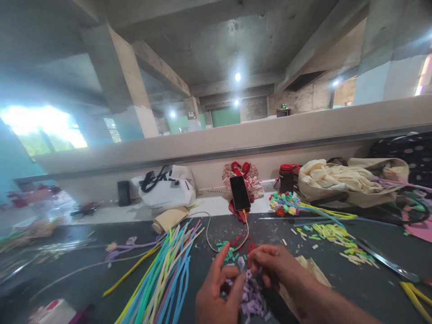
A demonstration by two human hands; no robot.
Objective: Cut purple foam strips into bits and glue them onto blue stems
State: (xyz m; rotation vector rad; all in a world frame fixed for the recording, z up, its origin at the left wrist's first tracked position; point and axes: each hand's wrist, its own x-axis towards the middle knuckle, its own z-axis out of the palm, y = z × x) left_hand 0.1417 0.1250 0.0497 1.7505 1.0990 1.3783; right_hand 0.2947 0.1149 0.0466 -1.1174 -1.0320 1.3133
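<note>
Close together over the dark table, my two hands work around a small pale lavender piece [241,264]. My left hand [219,288] pinches this piece near its thumb tip, with the index finger pointing up. My right hand [278,270] has its thumb and fingers closed just right of the piece; whatever sits between them is too small to make out. Under the hands lies a pile of short lavender cut pieces [252,297]. Just beyond are green cut pieces [229,252] and a few red ones [250,247].
Long coloured stems [165,274] lie left. A phone [240,192] with a cable leans on a patterned bag [256,180]. Yellow cut pieces [329,236], a flower bunch [284,203], scissors [388,261] and a bottle [286,179] are right. A white bag [168,189] stands behind.
</note>
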